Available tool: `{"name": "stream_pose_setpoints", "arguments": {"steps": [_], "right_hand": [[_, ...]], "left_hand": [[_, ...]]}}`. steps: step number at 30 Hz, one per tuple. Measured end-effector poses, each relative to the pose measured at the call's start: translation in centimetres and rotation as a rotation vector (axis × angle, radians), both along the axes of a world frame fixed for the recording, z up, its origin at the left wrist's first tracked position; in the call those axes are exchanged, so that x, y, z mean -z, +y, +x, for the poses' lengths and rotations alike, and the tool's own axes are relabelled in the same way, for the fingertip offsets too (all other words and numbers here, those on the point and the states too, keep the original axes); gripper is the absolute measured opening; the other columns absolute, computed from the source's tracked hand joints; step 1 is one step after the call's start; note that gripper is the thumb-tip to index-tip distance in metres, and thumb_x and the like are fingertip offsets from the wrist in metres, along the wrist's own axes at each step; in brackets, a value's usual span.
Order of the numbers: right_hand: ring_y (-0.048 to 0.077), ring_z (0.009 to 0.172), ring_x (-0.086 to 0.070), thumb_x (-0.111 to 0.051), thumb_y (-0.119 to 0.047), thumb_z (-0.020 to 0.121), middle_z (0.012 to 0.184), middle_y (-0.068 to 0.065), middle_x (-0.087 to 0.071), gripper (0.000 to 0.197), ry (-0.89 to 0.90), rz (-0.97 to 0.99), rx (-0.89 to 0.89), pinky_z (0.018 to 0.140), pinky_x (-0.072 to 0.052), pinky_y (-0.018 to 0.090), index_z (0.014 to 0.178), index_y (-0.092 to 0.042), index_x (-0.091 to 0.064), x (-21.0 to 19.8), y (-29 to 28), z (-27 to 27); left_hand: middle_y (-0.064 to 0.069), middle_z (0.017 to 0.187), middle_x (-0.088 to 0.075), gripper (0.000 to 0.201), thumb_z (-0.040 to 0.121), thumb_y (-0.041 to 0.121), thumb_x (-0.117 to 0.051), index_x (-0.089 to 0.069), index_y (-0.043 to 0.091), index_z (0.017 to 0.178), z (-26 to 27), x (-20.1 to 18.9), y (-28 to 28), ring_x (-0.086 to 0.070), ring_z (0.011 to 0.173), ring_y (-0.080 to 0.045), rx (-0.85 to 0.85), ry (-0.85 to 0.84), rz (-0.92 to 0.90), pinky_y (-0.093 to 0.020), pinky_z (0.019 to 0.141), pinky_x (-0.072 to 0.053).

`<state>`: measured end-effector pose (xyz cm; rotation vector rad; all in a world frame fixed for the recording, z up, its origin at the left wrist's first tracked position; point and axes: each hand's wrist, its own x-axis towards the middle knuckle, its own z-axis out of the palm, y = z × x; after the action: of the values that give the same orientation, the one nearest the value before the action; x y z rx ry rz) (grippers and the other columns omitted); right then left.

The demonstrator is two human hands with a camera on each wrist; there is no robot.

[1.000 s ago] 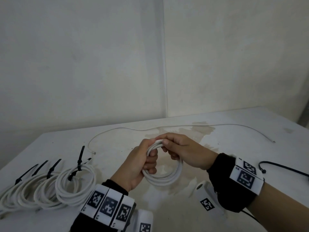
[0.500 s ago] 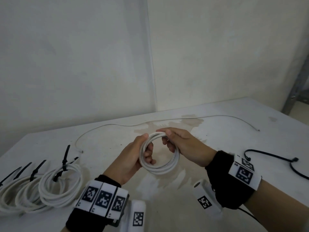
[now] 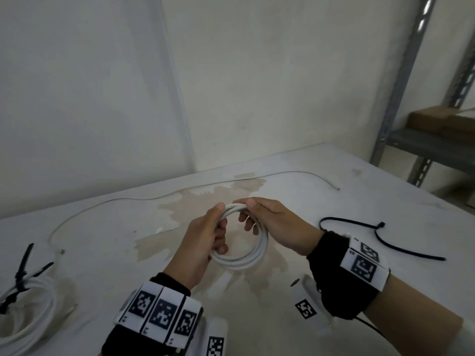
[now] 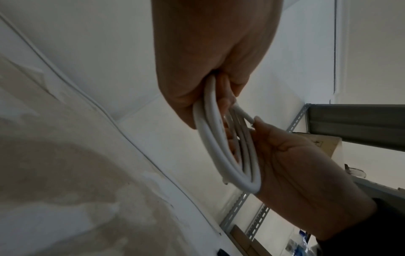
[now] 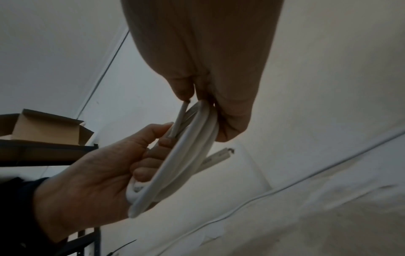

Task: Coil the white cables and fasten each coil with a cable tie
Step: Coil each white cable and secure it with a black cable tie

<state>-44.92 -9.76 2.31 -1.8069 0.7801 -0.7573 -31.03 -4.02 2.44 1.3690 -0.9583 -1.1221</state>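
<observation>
A white cable coil (image 3: 246, 260) (image 4: 221, 155) (image 5: 175, 166) is held upright above the table between both hands. My left hand (image 3: 205, 240) grips its left side with fingers curled through the loop and thumb on top. My right hand (image 3: 267, 219) pinches the top of the coil, its lower fingers hanging loose inside the ring. A short cable end (image 5: 177, 119) sticks out by the right thumb. A loose black cable tie (image 3: 380, 235) lies on the table to the right of my right wrist. A tied coil (image 3: 25, 304) with black ties (image 3: 23, 268) lies at the far left.
A thin white cable (image 3: 144, 199) stretches across the back of the stained white table (image 3: 257, 317). A metal shelf (image 3: 421, 145) with a cardboard box (image 3: 442, 119) stands at the right. Walls close off the table's back and left.
The head view has swung right, so most tied coils have left the frame and the shelf and black tie appear. Both hands keep their hold on the coil, slightly raised.
</observation>
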Motion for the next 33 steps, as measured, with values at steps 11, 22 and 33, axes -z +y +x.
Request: {"name": "stream_pose_setpoints", "arguments": {"steps": [11, 22, 33], "right_hand": [[0.012, 0.098, -0.048, -0.045, -0.028, 0.096, 0.115, 0.000, -0.048, 0.032, 0.657, -0.127, 0.320, 0.084, -0.031, 0.019, 0.125, -0.015, -0.050, 1.7, -6.2, -12.1], [0.017, 0.084, -0.054, -0.047, -0.013, 0.093, 0.100, 0.007, -0.057, 0.014, 1.283, -0.136, 0.226, 0.071, -0.044, 0.021, 0.095, -0.004, -0.057, 3.0, -10.0, -12.1], [0.020, 0.070, -0.052, -0.052, -0.017, 0.092, 0.083, 0.000, -0.058, 0.008, 0.564, -0.334, 0.401, 0.063, -0.040, 0.024, 0.098, -0.018, -0.057, 1.0, -8.5, -7.9]], "left_hand": [[0.009, 0.043, -0.028, 0.037, 0.096, 0.030, -0.042, -0.043, 0.013, 0.063, -1.9, 0.7, -1.5, -0.023, 0.036, -0.007, -0.041, 0.004, 0.018, -0.022, 0.043, -0.028], [0.009, 0.042, -0.027, 0.038, 0.095, 0.029, -0.041, -0.042, 0.012, 0.062, -2.4, 0.9, -2.7, -0.024, 0.035, -0.006, -0.053, 0.032, 0.008, -0.021, 0.041, -0.028], [0.008, 0.041, -0.029, 0.037, 0.094, 0.029, -0.043, -0.045, 0.011, 0.062, -0.2, 0.9, -2.6, -0.026, 0.034, -0.006, -0.137, 0.029, -0.003, -0.025, 0.046, -0.028]]}}
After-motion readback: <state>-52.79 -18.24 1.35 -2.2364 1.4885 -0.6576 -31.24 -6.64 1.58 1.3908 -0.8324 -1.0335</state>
